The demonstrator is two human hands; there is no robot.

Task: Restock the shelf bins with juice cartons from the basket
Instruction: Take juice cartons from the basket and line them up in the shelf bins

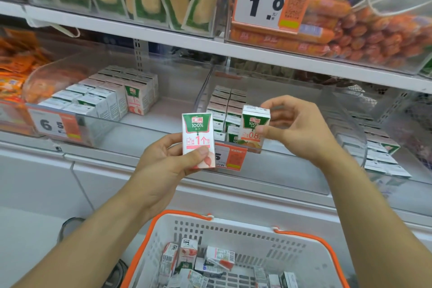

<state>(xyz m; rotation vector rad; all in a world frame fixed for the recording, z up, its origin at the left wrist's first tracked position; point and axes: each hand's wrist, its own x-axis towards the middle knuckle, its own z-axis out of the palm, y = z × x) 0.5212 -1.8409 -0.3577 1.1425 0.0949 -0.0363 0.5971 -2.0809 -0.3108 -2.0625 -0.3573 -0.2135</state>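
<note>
our right hand [297,128] pinches an upright orange carton [253,127] just in front of the middle bin [268,91], nearer it than our left hand [168,159], whose fingers grip a peach carton [198,138]; both stand above the basket [233,252].

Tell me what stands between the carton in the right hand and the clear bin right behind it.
Nothing visible blocks it. The right hand holds the orange carton upright just in front of the middle bin, above the bin's front wall. The cartons already in the bin sit at its left; the space to their right looks open.
</note>
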